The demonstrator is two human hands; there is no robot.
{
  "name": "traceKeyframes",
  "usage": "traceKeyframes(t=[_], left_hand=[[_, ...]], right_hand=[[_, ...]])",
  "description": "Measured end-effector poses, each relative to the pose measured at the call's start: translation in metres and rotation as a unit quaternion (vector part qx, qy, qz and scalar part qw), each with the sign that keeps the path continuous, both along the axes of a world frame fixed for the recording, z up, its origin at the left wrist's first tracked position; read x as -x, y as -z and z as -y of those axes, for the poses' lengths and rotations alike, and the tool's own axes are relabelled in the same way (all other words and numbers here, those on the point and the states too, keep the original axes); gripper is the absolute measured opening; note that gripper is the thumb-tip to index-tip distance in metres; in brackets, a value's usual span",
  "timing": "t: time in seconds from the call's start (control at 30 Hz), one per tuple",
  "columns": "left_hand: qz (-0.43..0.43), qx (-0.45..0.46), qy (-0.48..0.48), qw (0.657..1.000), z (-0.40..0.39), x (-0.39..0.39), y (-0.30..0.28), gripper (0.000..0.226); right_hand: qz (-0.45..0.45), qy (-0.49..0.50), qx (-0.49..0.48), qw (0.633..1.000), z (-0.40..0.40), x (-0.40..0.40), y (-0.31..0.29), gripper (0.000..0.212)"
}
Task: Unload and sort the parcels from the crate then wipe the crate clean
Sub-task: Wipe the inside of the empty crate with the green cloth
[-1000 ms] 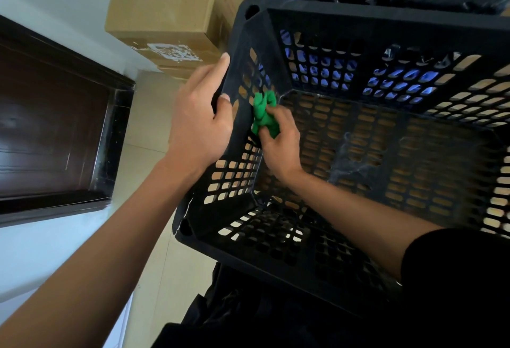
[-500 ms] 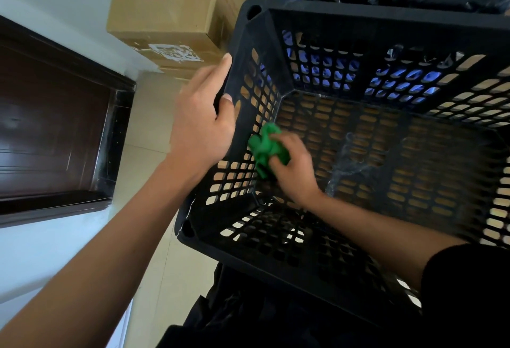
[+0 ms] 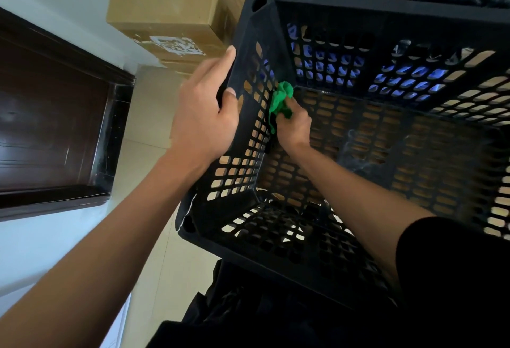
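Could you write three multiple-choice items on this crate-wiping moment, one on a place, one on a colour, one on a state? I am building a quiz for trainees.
1. Where does the cloth touch the crate?
A. On the outer face of the near wall
B. At the inner far-left corner
C. On top of the right rim

2. What colour is the cloth?
A. Green
B. White
C. Red

3. What is the left hand doing?
A. Hanging idle beside the crate
B. Holding a parcel
C. Gripping the crate's left wall at the rim

Answers:
1 B, the right hand presses the cloth where the left wall meets the far wall, inside the crate.
2 A, the wad is bright green against the black plastic.
3 C, the thumb lies inside the wall and the fingers wrap over the rim.
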State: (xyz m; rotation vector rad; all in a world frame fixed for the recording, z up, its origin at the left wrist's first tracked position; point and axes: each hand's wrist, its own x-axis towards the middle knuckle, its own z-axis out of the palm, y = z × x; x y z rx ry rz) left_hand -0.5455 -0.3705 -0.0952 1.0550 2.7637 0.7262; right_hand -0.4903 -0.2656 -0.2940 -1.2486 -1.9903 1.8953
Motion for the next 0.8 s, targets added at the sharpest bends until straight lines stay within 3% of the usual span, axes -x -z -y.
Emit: traceKeyframes(t=[0.27,0.43,0.67,0.8], left_hand=[[-0.005,0.012,-0.004,1.000,0.000,-0.002,-0.002,0.054],[-0.003,0.024,-0.006,1.000,0.001,-0.002,-0.004,0.054],[-0.006,0.038,-0.012,0.999,0.001,-0.003,-0.006,0.054],[-0.001,0.032,-0.012,0.999,0.001,-0.004,-0.007,0.054]], right_hand=[[0.045,-0.145,0.016,0.988,0.046,-0.060,-0.006,0.037],[0.042,-0.199,0.018,0.979,0.038,-0.068,0.000,0.043],[0.004,0.053,0.056,0.997,-0.035,-0.012,-0.006,0.057],[0.045,0.060,0.048,0.996,-0.037,0.012,-0.006,0.051]])
